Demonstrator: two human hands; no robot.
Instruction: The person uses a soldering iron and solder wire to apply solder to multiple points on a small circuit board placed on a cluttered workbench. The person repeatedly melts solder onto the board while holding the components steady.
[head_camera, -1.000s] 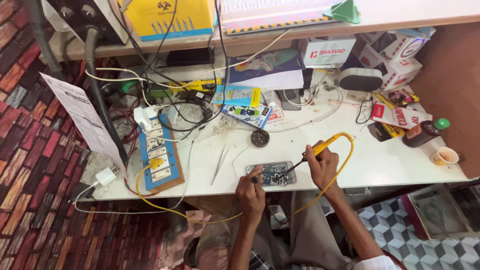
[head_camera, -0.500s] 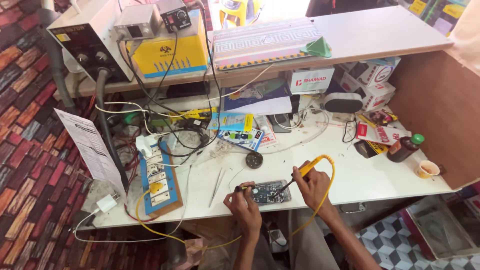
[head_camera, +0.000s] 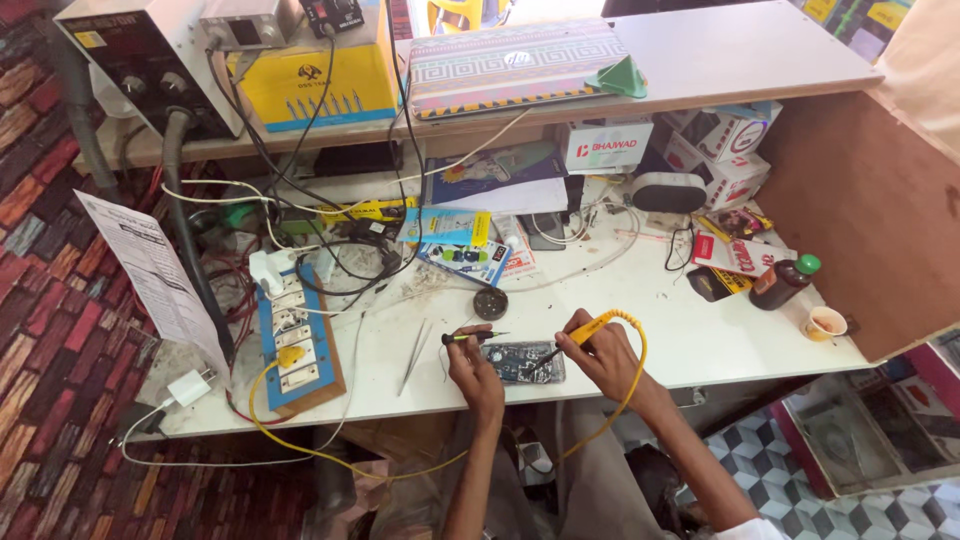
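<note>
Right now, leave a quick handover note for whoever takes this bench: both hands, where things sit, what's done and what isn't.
Left hand: grips a small green-handled tool over the circuit board.
Right hand: holds the yellow soldering iron, tip down on the board.
Board lies flat at the front edge of the white bench; tweezers lie just left, a round tin behind.
Done: board laid open, iron in contact.
Left: progress too small to judge.

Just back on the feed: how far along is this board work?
Set up: the circuit board lies flat at the table edge, tweezers beside it. In hand: the right hand holds the yellow soldering iron tip-down on the board; the left hand holds a small tool. Left: cannot tell; joints are too small to see.
</note>
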